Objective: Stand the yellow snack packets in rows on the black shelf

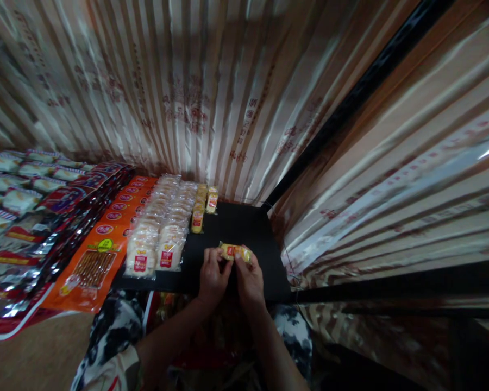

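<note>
Both my hands hold one small yellow snack packet (235, 252) just above the black shelf surface (244, 228). My left hand (212, 277) pinches its left end, and my right hand (249, 278) grips its right end, fingers closed. To the left of my hands lie rows of clear-wrapped pale snack packets with red labels (158, 233). A short line of small yellow packets (201, 209) runs toward the back of the shelf.
Orange sausage packs (101, 250) lie left of the shelf. Further left are dark foil bags (61, 217) and white snack bags (12, 184). A striped shiny curtain (179, 81) hangs behind and to the right. A black post (342, 103) rises diagonally at the right.
</note>
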`<state>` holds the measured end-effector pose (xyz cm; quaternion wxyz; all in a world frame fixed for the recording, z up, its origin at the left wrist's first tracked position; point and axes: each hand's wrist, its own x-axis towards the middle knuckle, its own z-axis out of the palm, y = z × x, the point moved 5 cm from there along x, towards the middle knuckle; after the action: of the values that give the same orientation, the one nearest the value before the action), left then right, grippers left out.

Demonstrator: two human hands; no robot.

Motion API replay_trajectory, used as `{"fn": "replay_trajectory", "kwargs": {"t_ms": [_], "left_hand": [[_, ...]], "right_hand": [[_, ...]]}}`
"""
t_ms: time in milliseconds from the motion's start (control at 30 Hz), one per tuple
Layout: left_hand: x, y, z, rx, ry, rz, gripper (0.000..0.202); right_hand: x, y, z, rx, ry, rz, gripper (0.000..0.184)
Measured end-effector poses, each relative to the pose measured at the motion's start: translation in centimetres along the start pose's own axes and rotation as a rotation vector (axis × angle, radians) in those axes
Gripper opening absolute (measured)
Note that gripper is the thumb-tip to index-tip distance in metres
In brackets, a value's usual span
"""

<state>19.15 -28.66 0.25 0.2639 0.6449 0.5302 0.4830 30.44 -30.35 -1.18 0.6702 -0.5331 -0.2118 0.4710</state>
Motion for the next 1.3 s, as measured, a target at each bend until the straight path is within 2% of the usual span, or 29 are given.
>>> {"fn": "replay_trajectory", "kwargs": {"t_ms": [133, 267, 433, 667, 867, 1133, 1300], "left_hand": [[0.0, 0.2, -0.4, 0.041, 0.036, 0.031, 0.014], [0.4, 0.2, -0.2, 0.045, 0.000, 0.081, 0.015], [1.7, -0.4, 0.5, 0.061, -0.032, 0.103, 0.028], [4.8, -2.1, 1.7, 0.146, -0.161, -0.024, 0.046], [6.7, -2.9, 2.5, 0.138, -0.191, -0.029, 0.057], [7.5, -4.0, 3.5, 0.179, -0.178, -0.023, 0.057], [7.5, -4.5, 3.7, 0.178, -0.158, 0.002, 0.058]], "right_hand": [[0.3, -0.1, 0.9, 0.028, 0.009, -0.001, 0.063], [1.8, -1.2, 1.8, -0.045, -0.034, -0.064, 0.053], [5.3, -1.8, 3.2, -0.162, -0.066, -0.119, 0.039], [10.6, -1.3, 6.3, -0.338, -0.146, -0.222, 0.036], [14.2, -0.5, 8.3, -0.540, -0.178, -0.325, 0.037], [15.9, 1.3, 9.2, -0.654, -0.183, -0.384, 0.038], [16.1, 1.2, 9.3, -0.704, -0.135, -0.459, 0.037]]}}
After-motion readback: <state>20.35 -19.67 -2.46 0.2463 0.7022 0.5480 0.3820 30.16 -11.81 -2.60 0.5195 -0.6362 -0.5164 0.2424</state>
